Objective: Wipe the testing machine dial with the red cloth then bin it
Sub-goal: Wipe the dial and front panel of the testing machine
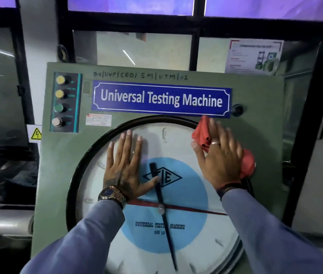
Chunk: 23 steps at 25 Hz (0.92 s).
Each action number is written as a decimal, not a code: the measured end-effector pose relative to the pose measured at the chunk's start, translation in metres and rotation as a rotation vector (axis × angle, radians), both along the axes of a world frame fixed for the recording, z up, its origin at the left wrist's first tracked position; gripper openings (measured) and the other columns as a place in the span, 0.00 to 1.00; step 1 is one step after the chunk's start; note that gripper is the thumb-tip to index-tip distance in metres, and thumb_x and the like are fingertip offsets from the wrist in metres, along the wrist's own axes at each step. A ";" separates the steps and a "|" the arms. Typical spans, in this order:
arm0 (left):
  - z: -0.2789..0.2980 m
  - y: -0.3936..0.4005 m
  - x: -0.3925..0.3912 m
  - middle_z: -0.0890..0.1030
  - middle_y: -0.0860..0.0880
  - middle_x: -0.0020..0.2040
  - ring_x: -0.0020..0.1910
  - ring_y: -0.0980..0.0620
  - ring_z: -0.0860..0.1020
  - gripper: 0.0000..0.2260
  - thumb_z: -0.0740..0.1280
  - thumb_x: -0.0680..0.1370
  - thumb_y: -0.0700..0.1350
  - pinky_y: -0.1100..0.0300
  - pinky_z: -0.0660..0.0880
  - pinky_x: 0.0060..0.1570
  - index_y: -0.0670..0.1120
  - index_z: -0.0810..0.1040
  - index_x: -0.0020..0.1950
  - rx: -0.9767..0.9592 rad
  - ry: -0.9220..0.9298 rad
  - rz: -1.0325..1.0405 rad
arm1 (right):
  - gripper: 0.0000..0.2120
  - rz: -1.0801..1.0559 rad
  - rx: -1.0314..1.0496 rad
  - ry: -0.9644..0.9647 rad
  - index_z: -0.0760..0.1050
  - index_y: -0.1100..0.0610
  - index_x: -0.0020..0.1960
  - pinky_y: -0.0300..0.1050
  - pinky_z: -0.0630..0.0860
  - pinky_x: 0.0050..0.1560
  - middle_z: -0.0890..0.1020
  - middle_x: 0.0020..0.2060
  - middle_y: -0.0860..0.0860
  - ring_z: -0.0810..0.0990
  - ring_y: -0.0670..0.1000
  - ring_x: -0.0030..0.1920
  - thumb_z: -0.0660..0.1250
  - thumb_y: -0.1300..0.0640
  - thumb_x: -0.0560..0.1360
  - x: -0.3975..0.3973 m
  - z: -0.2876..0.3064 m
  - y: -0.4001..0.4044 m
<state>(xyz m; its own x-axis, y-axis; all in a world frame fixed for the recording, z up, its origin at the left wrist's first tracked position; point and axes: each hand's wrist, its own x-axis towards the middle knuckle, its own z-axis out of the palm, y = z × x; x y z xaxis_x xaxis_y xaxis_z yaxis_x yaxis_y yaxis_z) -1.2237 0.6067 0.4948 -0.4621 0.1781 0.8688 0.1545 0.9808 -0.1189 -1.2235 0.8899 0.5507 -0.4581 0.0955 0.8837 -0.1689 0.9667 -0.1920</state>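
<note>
Far left on the grey-green metal machine panel (pixel 61 175): a yellow triangular electric-hazard sticker (pixel 36 134), then a dark vertical strip of four round push-buttons (pixel 60 101), two yellow, one green, one pale
Across the top: blue nameplate with white lettering reading "Universal Testing Machine" (pixel 161 99)
Below it: large round white dial with black rim and light-blue centre disc (pixel 186 234), carrying a long black pointer (pixel 163 214) and a thin red pointer (pixel 196 209)
Left hand (pixel 124 167): released, fingers spread flat against the dial glass left of centre, gold wristwatch (pixel 111 193) at the wrist, blue-grey sleeve below
Right hand (pixel 218 157): motion-blurred, ring on one finger, pressing the crumpled red cloth (pixel 203 133) against the dial's upper-right rim; cloth bunched beneath palm and fingers, showing above the fingers and again past the outer edge of the hand
Upper right, behind the panel: a white printed paper poster (pixel 254 56) on the window glass
</note>
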 end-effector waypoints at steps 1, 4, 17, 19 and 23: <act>0.000 0.001 0.002 0.50 0.39 0.90 0.90 0.37 0.47 0.56 0.55 0.75 0.81 0.38 0.39 0.87 0.43 0.52 0.90 -0.006 -0.001 -0.003 | 0.39 -0.002 -0.077 -0.017 0.57 0.52 0.90 0.65 0.61 0.83 0.70 0.86 0.58 0.68 0.65 0.85 0.66 0.38 0.86 0.004 -0.005 0.005; 0.000 -0.008 0.017 0.51 0.39 0.90 0.90 0.38 0.48 0.55 0.56 0.75 0.80 0.36 0.41 0.87 0.43 0.54 0.90 -0.015 0.013 0.001 | 0.35 0.060 -0.208 -0.039 0.63 0.58 0.88 0.66 0.64 0.84 0.75 0.83 0.60 0.70 0.66 0.83 0.71 0.54 0.84 0.010 0.011 -0.001; 0.042 -0.110 0.179 0.52 0.41 0.91 0.90 0.39 0.51 0.53 0.56 0.75 0.79 0.34 0.46 0.87 0.45 0.54 0.90 0.057 0.054 0.279 | 0.27 1.066 -1.156 -0.229 0.75 0.53 0.79 0.40 0.79 0.63 0.87 0.61 0.50 0.86 0.56 0.63 0.59 0.36 0.89 0.120 0.031 -0.184; 0.040 -0.145 0.226 0.53 0.41 0.90 0.90 0.39 0.52 0.51 0.57 0.77 0.77 0.33 0.47 0.87 0.45 0.55 0.90 0.077 0.064 0.361 | 0.35 1.375 -1.616 -0.525 0.77 0.51 0.78 0.56 0.85 0.59 0.86 0.66 0.58 0.88 0.60 0.60 0.57 0.26 0.85 0.146 0.018 -0.223; 0.034 -0.218 0.332 0.52 0.42 0.91 0.90 0.40 0.50 0.47 0.56 0.79 0.73 0.35 0.43 0.87 0.46 0.53 0.90 0.097 0.048 0.543 | 0.34 1.767 -2.001 -0.581 0.83 0.51 0.69 0.71 0.80 0.72 0.85 0.66 0.61 0.86 0.64 0.67 0.62 0.25 0.81 0.201 -0.025 -0.300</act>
<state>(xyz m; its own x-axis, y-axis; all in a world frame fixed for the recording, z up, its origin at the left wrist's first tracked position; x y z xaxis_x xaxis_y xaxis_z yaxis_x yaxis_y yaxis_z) -0.8915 0.3886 0.5287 -0.4250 -0.1564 0.8916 -0.3799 0.9248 -0.0188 -1.0226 0.5895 0.5254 -0.9246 -0.3093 0.2225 0.2116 -0.9025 -0.3751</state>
